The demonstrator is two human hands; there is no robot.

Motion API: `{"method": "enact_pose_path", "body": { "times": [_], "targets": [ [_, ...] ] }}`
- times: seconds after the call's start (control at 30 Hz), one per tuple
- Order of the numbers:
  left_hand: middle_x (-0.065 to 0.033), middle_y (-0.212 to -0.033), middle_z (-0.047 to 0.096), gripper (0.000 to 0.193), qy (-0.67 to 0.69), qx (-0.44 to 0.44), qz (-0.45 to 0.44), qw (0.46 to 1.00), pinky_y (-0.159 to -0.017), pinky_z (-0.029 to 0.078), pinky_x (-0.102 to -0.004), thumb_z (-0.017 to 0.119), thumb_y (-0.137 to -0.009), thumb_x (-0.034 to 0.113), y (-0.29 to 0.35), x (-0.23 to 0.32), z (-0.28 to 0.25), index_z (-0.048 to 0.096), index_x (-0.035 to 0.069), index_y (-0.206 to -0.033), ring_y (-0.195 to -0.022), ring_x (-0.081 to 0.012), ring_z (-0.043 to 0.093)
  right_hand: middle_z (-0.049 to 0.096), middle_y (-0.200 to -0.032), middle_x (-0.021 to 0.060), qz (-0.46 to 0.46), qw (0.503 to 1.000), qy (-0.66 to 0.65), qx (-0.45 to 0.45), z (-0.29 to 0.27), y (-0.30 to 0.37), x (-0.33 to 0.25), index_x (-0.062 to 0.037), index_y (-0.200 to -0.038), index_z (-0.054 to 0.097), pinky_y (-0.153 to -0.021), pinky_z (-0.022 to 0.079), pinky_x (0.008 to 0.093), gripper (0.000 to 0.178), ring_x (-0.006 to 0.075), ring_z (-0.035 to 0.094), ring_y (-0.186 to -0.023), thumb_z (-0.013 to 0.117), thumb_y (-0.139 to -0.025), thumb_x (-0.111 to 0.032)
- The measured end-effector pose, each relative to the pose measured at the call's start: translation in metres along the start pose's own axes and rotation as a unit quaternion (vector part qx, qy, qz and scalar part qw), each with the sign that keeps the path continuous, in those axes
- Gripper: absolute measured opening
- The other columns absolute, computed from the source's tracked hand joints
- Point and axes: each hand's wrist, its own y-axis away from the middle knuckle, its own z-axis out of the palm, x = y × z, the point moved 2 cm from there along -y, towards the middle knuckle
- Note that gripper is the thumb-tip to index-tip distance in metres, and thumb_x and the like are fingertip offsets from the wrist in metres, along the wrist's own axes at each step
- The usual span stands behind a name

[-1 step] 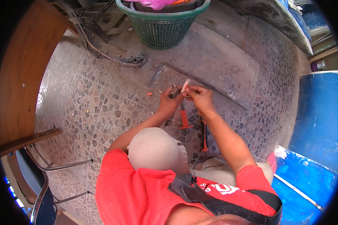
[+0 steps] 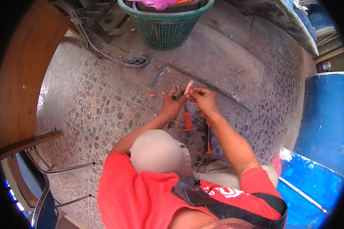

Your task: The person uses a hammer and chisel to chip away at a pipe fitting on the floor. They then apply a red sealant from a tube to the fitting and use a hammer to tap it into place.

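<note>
Pinching a white-and-orange piece together, the left hand and right hand seem mid-job, the piece not yet released, the orange-handled chisel lying unheld just bodyward.

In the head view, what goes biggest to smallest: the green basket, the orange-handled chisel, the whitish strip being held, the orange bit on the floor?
Largest first:
1. Green basket
2. Orange-handled chisel
3. Whitish strip, partly covered
4. Orange bit
</note>
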Motion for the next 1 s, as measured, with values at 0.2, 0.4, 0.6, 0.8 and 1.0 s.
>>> {"method": "enact_pose_path", "body": {
  "times": [0.2,0.4,0.6,0.8,1.0],
  "targets": [
    [-0.0028,-0.094,0.071,0.024,-0.022,-0.002,0.025,0.999,-0.075,0.05,-0.0266,0.078,-0.09,0.014,0.0,-0.001,0.0,0.068,0.002,-0.108,-0.085,-0.0086,0.061,0.073,-0.084,0.0079,0.026,0.999,0.019,-0.032,-0.001,-0.004,0.002,0.0036,-0.091,0.069,-0.065,0.056,0.0276,0.02,0.0138,0.068,-0.073,0.066,-0.094,-0.016],
    [-0.0025,-0.091,0.069,0.026,0.035,-0.025,-0.048,0.998,-0.073,0.053,-0.0279,0.076,-0.092,0.015,0.004,0.008,0.003,0.065,0.003,-0.112,-0.078,-0.0094,0.062,0.069,-0.078,0.007,-0.109,0.982,0.146,0.056,-0.016,-0.021,0.024,0.001,-0.091,0.067,-0.056,0.052,0.0274,0.021,0.0139,0.065,-0.064,0.063,-0.095,-0.019],
    [-0.0039,-0.09,0.067,0.025,0.166,-0.006,-0.078,0.983,-0.072,0.058,-0.0327,0.074,-0.094,0.014,-0.003,0.006,0.001,0.063,0.006,-0.114,-0.071,-0.012,0.061,0.068,-0.084,0.0041,0.026,0.993,0.112,0.019,-0.038,-0.021,0.005,0.0018,-0.1,0.069,-0.057,0.053,0.0264,0.03,0.0113,0.065,-0.069,0.071,-0.096,-0.027],
    [-0.0047,-0.091,0.068,0.027,0.162,-0.036,-0.098,0.981,-0.064,0.05,-0.0261,0.075,-0.094,0.018,-0.002,0.0,0.001,0.064,0.002,-0.113,-0.073,-0.0116,0.063,0.069,-0.08,0.0014,-0.113,0.988,0.091,-0.051,-0.012,-0.01,-0.009,0.001,-0.105,0.072,-0.056,0.049,0.024,0.028,0.0083,0.063,-0.069,0.073,-0.094,-0.024],
    [-0.0049,-0.087,0.068,0.029,0.168,-0.114,-0.102,0.974,-0.067,0.051,-0.0267,0.072,-0.096,0.024,-0.004,0.001,0.001,0.064,0.001,-0.112,-0.075,-0.0128,0.065,0.07,-0.078,0.0034,-0.051,0.996,0.061,-0.037,-0.012,-0.003,-0.028,0.0025,-0.099,0.072,-0.059,0.051,0.0243,0.02,0.0087,0.063,-0.067,0.072,-0.091,-0.016]
  ]
}}
